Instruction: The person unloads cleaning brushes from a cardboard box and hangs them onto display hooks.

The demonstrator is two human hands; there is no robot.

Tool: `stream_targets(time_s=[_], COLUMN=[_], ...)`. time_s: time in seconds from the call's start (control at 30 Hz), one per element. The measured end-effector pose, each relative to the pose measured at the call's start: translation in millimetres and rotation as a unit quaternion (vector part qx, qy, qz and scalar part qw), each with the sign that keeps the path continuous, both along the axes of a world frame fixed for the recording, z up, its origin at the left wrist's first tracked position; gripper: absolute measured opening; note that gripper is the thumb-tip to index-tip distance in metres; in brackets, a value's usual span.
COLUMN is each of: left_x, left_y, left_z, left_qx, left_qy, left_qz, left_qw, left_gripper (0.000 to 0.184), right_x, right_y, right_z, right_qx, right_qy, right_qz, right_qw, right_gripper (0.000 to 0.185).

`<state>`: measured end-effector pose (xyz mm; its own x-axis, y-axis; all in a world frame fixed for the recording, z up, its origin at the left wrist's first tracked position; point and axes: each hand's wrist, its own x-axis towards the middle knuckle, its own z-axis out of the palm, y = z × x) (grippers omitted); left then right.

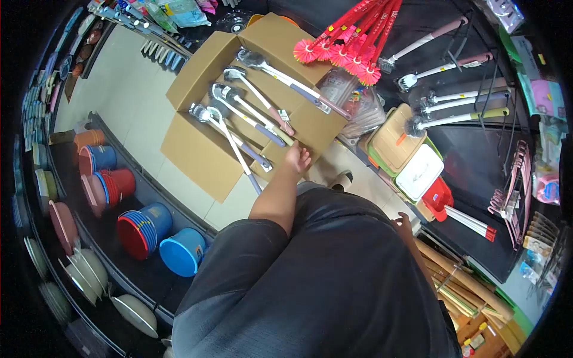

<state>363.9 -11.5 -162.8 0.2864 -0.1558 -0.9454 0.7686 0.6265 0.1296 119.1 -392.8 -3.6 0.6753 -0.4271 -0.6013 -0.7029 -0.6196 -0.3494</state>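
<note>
My left hand [297, 159] is at the front flap of an open cardboard box [206, 161]. Its curled fingers close on the olive-green handle end of a white toilet brush [256, 114]. Several more toilet brushes with mauve and blue-grey handles lie across the box, such as a mauve-handled toilet brush [260, 98] just above. Clear covers wrap their heads. Low at my right side hangs my right hand [403, 226], holding nothing, fingers partly spread, near the shelf edge.
On the right-hand shelf [459, 152] are more toilet brushes [459, 119], red brushes [358, 45], cutting boards [401, 143], a red dustpan [439, 198] and pink hangers [514, 194]. Blue and red buckets [182, 250] line the left shelf. Wooden poles [462, 277] lie at lower right.
</note>
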Motion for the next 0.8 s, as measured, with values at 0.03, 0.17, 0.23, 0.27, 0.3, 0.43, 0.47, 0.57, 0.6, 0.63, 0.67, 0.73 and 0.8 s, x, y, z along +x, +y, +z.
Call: stream_targets(time_s=[0.03,0.17,0.23,0.27,0.3,0.43,0.47,0.57,0.6,0.63,0.67,0.73,0.8], left_x=[1,12,19,25,27,32,33,23,14,4,-7,-33,-59], left_y=[2,7,9,13,18,44,43,41,41,42,42,39,36], left_z=[-2,38,48,44,41,52,59,76,75,75,91,110,120], left_qx=[-0.001,0.041,0.094,0.08,0.067,0.016,0.018,0.13,0.136,0.142,0.126,0.147,0.172], left_qy=[0.001,-0.034,-0.046,-0.062,-0.079,-0.097,-0.103,-0.083,-0.104,-0.124,-0.121,-0.148,-0.181], left_qz=[0.0,0.028,0.037,0.057,0.078,0.047,0.052,0.049,0.035,0.022,0.009,0.01,0.007], left_qw=[1.0,0.998,0.994,0.993,0.992,0.994,0.993,0.987,0.985,0.982,0.985,0.978,0.968], left_gripper=[0.039,0.031,0.025,0.021,0.019,0.018,0.018,0.029,0.028,0.029,0.026,0.026,0.025], right_x=[-2,6,12,17,22,51,61,88,94,99,103,104,107], right_y=[-3,1,-2,-2,-2,-2,-1,6,4,2,-1,-17,-36], right_z=[-3,-1,-8,-12,-16,-18,-15,-2,-1,-2,-3,-23,-44], right_qx=[0.005,0.018,0.038,0.039,0.042,0.035,0.035,0.068,0.057,0.058,0.051,0.072,0.046], right_qy=[-0.005,-0.008,-0.011,-0.011,-0.017,-0.012,0.007,0.033,0.033,0.027,0.027,0.027,0.008], right_qz=[0.005,0.011,0.031,0.036,0.057,0.113,0.118,0.067,0.085,0.092,0.103,0.096,0.157], right_qw=[1.0,1.0,0.999,0.999,0.997,0.993,0.992,0.995,0.994,0.994,0.993,0.992,0.987], right_gripper=[0.052,0.051,0.051,0.051,0.051,0.053,0.054,0.055,0.055,0.055,0.055,0.057,0.057])
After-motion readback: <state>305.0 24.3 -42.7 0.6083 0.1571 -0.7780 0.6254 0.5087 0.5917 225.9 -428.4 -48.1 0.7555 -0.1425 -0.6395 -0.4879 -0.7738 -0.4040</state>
